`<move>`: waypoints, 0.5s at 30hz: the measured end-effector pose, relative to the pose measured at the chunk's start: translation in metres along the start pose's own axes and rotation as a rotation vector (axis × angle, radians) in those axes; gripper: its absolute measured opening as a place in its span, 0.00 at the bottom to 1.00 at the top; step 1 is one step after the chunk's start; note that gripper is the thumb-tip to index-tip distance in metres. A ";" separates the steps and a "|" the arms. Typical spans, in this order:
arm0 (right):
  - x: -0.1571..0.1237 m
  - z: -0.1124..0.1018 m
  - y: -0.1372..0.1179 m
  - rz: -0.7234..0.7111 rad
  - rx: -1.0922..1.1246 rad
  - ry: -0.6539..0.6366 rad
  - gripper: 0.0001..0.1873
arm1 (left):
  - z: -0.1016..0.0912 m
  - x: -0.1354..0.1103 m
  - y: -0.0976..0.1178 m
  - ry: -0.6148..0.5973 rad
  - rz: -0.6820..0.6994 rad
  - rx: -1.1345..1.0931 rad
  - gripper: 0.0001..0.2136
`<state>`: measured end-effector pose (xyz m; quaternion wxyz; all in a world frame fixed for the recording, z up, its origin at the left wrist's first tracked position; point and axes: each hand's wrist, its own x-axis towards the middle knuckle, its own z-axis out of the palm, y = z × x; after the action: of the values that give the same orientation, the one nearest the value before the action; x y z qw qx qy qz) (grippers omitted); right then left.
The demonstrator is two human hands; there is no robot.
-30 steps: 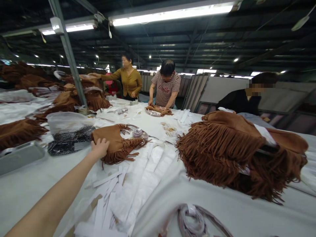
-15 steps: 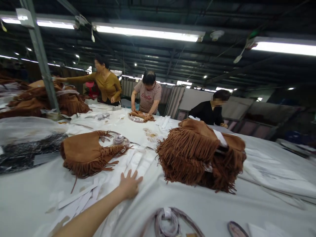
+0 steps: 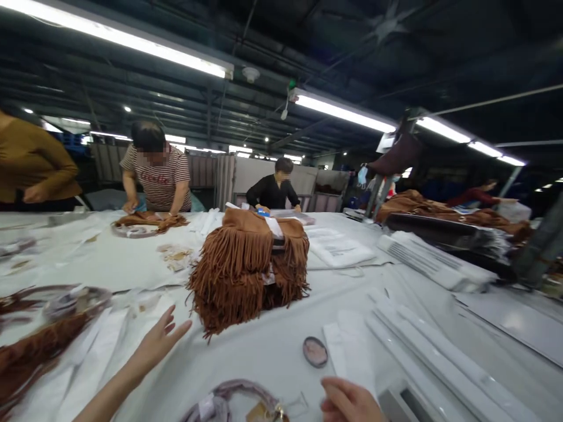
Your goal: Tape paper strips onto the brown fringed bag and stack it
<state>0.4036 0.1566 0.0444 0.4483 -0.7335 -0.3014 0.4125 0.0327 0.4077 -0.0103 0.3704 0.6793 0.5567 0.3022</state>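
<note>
My left hand (image 3: 159,344) is stretched over the white table covering, fingers apart and holding nothing. It is just left of a stack of brown fringed suede bags (image 3: 241,252), with a visible gap to them. At the bottom edge my right hand (image 3: 349,403) has its fingers curled together; what is inside them, if anything, is hidden. Near it lie a small round dish-like piece (image 3: 315,351) and white paper strips (image 3: 349,346). A coiled strap (image 3: 220,401) with a tan tag (image 3: 259,412) sits between my hands. Another fringed bag (image 3: 44,346) is at the left, partly cut off.
Across the table, a person in a striped shirt (image 3: 158,170) handles a brown fringed piece (image 3: 145,220). A person in black (image 3: 275,190) works further right. Long clear-wrapped white strips (image 3: 422,346) and a grey box (image 3: 407,401) lie at the right. Brown material (image 3: 413,205) is heaped behind.
The view has swung right, so the bag stack appears further left. My left hand has lifted from the white strips toward the stack. My right hand has come into view.
</note>
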 end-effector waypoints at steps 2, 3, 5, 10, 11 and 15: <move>0.034 0.020 -0.025 -0.173 0.152 0.031 0.19 | 0.020 0.021 0.024 0.011 -0.070 -0.123 0.46; 0.056 0.031 -0.037 -0.259 0.224 0.132 0.19 | 0.029 0.031 0.033 0.018 -0.070 -0.150 0.47; 0.105 0.049 -0.054 -0.308 0.268 0.207 0.19 | 0.046 0.050 0.043 0.020 -0.022 -0.180 0.47; 0.215 0.059 -0.055 -0.345 0.342 0.339 0.14 | 0.082 0.094 0.019 0.024 0.176 -0.157 0.45; 0.232 0.058 -0.051 -0.356 0.357 0.355 0.15 | 0.087 0.103 0.009 0.032 0.211 -0.116 0.44; 0.289 0.049 -0.040 -0.429 0.415 0.325 0.31 | 0.093 0.128 -0.022 0.058 0.199 0.063 0.39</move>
<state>0.4960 0.4277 -0.0288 0.7069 -0.6026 -0.2829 0.2390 0.1227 0.5197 -0.0799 0.3011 0.7335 0.5062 0.3393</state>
